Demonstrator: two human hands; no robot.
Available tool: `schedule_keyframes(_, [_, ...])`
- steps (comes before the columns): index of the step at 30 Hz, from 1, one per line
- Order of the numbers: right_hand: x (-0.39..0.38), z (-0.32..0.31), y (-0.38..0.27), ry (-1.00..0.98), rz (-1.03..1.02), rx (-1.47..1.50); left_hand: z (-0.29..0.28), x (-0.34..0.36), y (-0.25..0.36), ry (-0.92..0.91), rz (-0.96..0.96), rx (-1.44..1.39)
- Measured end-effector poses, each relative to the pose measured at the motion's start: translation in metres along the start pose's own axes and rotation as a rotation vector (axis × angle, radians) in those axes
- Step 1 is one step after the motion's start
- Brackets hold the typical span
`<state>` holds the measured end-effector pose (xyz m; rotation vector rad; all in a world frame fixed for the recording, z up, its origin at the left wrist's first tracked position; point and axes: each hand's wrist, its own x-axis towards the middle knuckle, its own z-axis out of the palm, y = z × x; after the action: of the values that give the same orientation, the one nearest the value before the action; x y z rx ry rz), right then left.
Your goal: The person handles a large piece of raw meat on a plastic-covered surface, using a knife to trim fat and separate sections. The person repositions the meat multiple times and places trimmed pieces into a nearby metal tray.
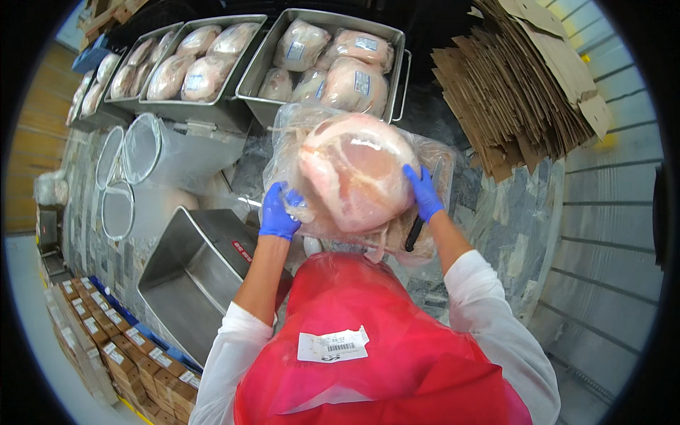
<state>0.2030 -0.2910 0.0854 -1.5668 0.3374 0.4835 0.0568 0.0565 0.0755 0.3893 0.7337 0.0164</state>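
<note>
A large raw pale-pink cut of meat, bone-in by its shape, is in front of me on a plastic-covered work surface. Clear plastic lies loose around its left side. My left hand, in a blue glove, has its fingers closed on bunched plastic beside the meat. My right hand, gloved the same way, grips the meat's right side with fingers against it. Below that hand lies a black-handled knife, its blade pointing away along the surface's right edge.
Metal tubs of bagged meat stand at the back. At left are hoop-mounted clear bags and a tilted steel bin. Flattened cardboard is stacked at far right, and labelled boxes sit at lower left.
</note>
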Motion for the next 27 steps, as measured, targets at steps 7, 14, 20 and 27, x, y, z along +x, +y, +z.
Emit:
schedule_keyframes(7, [-0.066,0.061,0.066,-0.179,0.248,0.396,0.076,-0.075,0.071,0.030,0.196,0.273])
schedule_keyframes(14, [-0.070,0.060,-0.011,-0.284,-0.183,-0.150,0.230,-0.136,0.076,-0.329,0.104,0.221])
schedule_keyframes(20, [-0.008,-0.013,-0.072,-0.450,-0.069,0.101,0.172,-0.181,0.158,-0.371,0.573,0.440])
schedule_keyframes(27, [0.027,-0.057,-0.016,-0.145,-0.315,-0.298,-0.052,-0.241,0.241,0.217,0.761,0.712])
